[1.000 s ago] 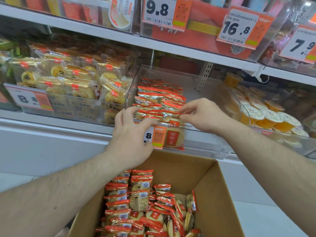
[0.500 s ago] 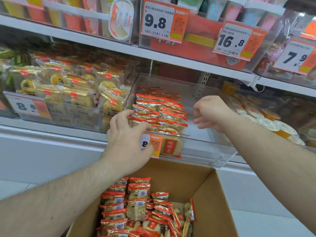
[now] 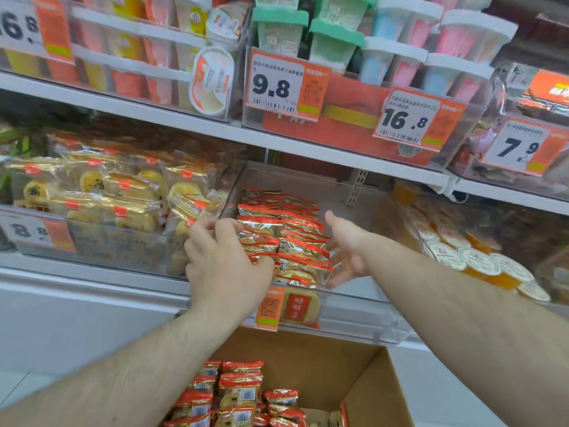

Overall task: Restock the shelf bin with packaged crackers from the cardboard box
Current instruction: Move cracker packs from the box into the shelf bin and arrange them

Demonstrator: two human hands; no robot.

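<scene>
Left hand [image 3: 226,266]: yours is bare, with no glove, ring or band showing on the parts you can see; the knuckles and the back of the hand face the camera.
Right hand [image 3: 348,251]: also bare, with nothing worn on the fingers or the thumb that shows.
Left forearm [image 3: 123,377]: you have no sleeve on it from the wrist to the bottom edge of the view; fine dark hair runs along its length.
Right forearm [image 3: 462,318]: likewise uncovered from the wrist to the frame edge, with sparse dark hair.
Wrists: no watch, strap or bracelet shows on either.
Nails: too blurred for you to judge.
</scene>
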